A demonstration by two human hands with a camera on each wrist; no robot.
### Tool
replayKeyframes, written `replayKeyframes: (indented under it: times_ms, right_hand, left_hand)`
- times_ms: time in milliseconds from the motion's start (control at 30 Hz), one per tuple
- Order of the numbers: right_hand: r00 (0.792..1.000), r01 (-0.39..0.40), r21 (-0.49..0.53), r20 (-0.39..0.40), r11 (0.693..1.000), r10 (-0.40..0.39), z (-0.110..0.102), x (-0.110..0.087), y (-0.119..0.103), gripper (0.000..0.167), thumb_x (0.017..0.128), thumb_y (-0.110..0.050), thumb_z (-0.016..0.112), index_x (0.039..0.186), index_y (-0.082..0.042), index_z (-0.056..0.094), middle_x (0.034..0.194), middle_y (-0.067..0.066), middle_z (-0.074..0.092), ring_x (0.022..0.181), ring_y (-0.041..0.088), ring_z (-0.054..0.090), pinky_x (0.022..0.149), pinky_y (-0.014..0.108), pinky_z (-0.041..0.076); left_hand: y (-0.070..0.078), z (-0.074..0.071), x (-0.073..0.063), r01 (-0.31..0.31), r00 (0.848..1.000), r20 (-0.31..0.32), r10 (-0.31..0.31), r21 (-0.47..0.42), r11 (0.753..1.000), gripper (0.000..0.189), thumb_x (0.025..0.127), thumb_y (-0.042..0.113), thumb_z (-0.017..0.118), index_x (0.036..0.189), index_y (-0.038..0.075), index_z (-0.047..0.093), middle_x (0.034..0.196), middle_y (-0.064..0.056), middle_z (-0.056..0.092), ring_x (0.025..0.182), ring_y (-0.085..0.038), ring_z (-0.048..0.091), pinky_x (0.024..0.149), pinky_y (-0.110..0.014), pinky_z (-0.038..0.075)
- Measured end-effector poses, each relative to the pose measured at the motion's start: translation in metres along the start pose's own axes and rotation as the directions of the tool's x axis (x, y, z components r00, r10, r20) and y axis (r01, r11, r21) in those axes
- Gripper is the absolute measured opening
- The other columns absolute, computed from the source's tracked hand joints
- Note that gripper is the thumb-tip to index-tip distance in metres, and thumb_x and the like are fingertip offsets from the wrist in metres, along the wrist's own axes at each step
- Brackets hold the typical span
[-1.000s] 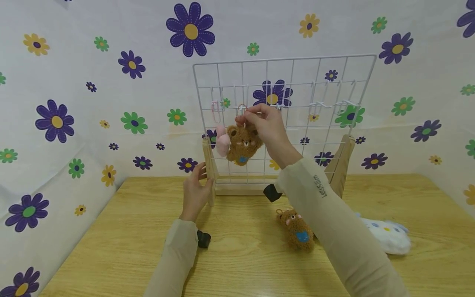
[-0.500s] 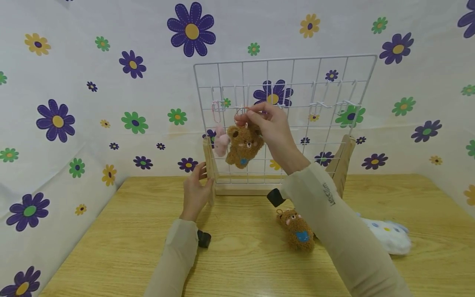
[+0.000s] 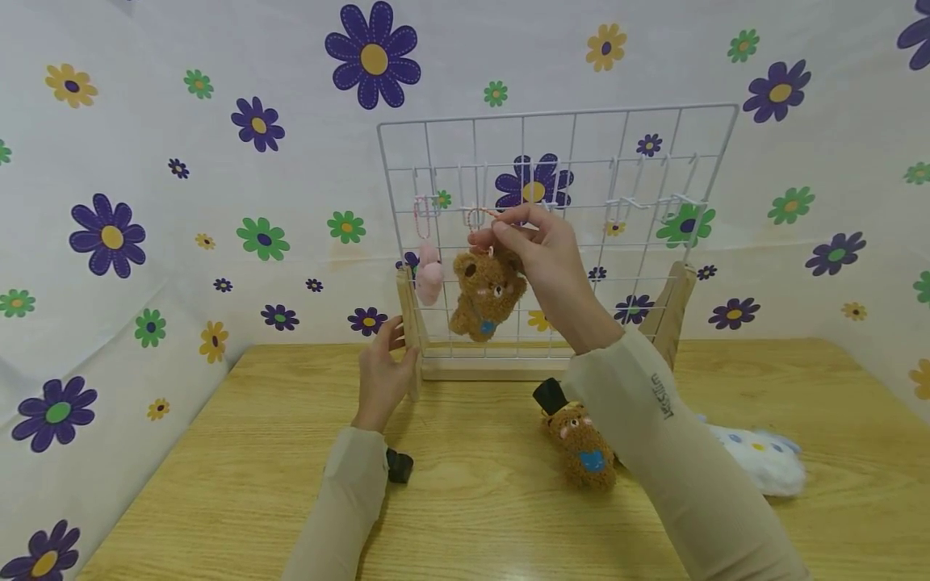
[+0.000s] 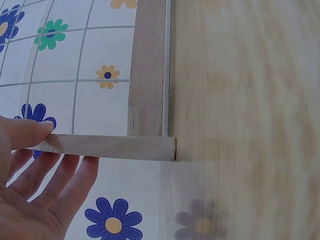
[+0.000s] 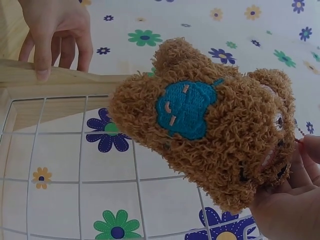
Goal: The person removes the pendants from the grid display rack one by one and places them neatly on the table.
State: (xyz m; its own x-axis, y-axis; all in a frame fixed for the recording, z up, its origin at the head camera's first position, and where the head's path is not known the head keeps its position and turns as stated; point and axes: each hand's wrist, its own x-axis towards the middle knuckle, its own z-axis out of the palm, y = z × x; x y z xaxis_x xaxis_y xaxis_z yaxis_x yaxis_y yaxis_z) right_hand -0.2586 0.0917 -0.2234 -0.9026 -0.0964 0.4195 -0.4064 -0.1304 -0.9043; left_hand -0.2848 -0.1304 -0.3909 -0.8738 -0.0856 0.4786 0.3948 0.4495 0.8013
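Note:
My right hand (image 3: 548, 262) pinches the thin bead chain (image 3: 475, 218) of a brown plush bear keychain (image 3: 485, 290). The bear hangs tilted below my fingers, before the white wire grid (image 3: 571, 137); its blue bear-shaped patch (image 5: 186, 110) shows in the right wrist view. Whether the chain is on a hook of the grid, I cannot tell. My left hand (image 3: 381, 375) holds the rack's left wooden post (image 4: 110, 146) between thumb and fingers. Left of the bear, a pink plush keychain (image 3: 429, 278) hangs by its pink chain from the grid.
Several white hooks (image 3: 626, 203) line the grid's upper part. On the wooden table (image 3: 465, 516) lies a second brown bear (image 3: 584, 456), partly behind my right sleeve. A white plush toy (image 3: 763, 464) lies further right. Flowered cloth (image 3: 276, 73) covers the wall behind.
My right hand has drawn slightly right and down with the bear, which has swung away from the pink plush. The left hand keeps its hold on the post.

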Motion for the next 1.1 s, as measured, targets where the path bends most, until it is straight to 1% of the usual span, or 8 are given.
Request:
replayKeyframes:
  times_ms: [200,333,433,567,767,900,1100]
  right_hand:
    - [0.999,0.003,0.010,0.037,1.000,-0.003,0.000,-0.003,-0.003,0.010,0.105,-0.002,0.052,0.103,-0.004,0.062,0.092,0.003,0.077,0.091,0.020,0.072,0.100,0.038,0.052]
    - [0.998,-0.025,-0.065,0.063,0.998,0.029,0.000,-0.007,-0.004,0.010,0.105,-0.003,0.052,0.104,-0.001,0.062,0.092,0.006,0.077,0.089,0.020,0.072,0.096,0.038,0.055]
    - [0.996,-0.057,-0.126,0.057,0.990,0.064,-0.002,-0.011,-0.002,0.009,0.105,-0.004,0.053,0.106,0.001,0.061,0.092,0.007,0.077,0.090,0.020,0.073,0.091,0.038,0.057]
    - [0.996,-0.081,-0.155,0.032,0.985,0.087,-0.005,-0.016,0.005,0.008,0.105,-0.004,0.053,0.106,0.000,0.060,0.091,0.008,0.077,0.090,0.021,0.073,0.087,0.036,0.059]
    - [0.998,-0.053,-0.192,0.030,0.980,0.059,-0.011,-0.020,0.014,0.009,0.105,-0.004,0.054,0.107,0.003,0.060,0.091,0.010,0.076,0.090,0.021,0.073,0.087,0.036,0.058]
    - [0.999,-0.034,-0.223,0.025,0.974,0.041,-0.015,-0.022,0.017,0.011,0.105,-0.003,0.053,0.107,0.006,0.059,0.090,0.011,0.076,0.087,0.018,0.074,0.086,0.034,0.058]
    - [0.999,-0.035,-0.235,0.025,0.971,0.043,-0.020,-0.026,0.022,0.011,0.105,-0.001,0.052,0.105,0.007,0.059,0.089,0.012,0.076,0.084,0.016,0.074,0.082,0.029,0.059]
  left_hand:
    - [-0.001,-0.001,0.000,-0.045,0.999,-0.009,0.045,0.001,0.999,0.048,0.090,-0.010,0.069,0.136,-0.004,0.056,0.123,-0.027,0.067,0.105,-0.041,0.067,0.086,-0.056,0.057]
    - [-0.002,-0.001,0.000,-0.059,0.998,-0.010,0.059,-0.012,0.998,0.047,0.090,-0.010,0.069,0.135,-0.004,0.057,0.123,-0.027,0.067,0.105,-0.041,0.068,0.086,-0.056,0.057]
    - [-0.002,-0.001,0.000,-0.055,0.998,-0.008,0.055,-0.017,0.998,0.048,0.090,-0.010,0.069,0.136,-0.004,0.056,0.124,-0.027,0.066,0.105,-0.041,0.067,0.087,-0.056,0.057]
    - [-0.001,-0.001,0.000,-0.041,0.999,-0.003,0.041,-0.017,0.999,0.048,0.090,-0.009,0.069,0.136,-0.003,0.056,0.126,-0.026,0.066,0.107,-0.041,0.067,0.088,-0.056,0.056]
    - [0.000,-0.001,-0.001,-0.032,0.999,0.001,0.032,-0.009,0.999,0.048,0.091,-0.008,0.069,0.137,-0.003,0.056,0.127,-0.026,0.065,0.107,-0.040,0.067,0.089,-0.056,0.056]
    - [0.000,-0.001,-0.001,-0.030,1.000,-0.001,0.030,-0.008,1.000,0.048,0.091,-0.009,0.069,0.137,-0.003,0.056,0.127,-0.026,0.065,0.107,-0.040,0.067,0.090,-0.055,0.056]
    - [0.000,-0.001,-0.001,-0.024,1.000,0.000,0.024,-0.004,1.000,0.049,0.091,-0.009,0.069,0.137,-0.003,0.055,0.127,-0.026,0.065,0.108,-0.040,0.066,0.088,-0.056,0.057]
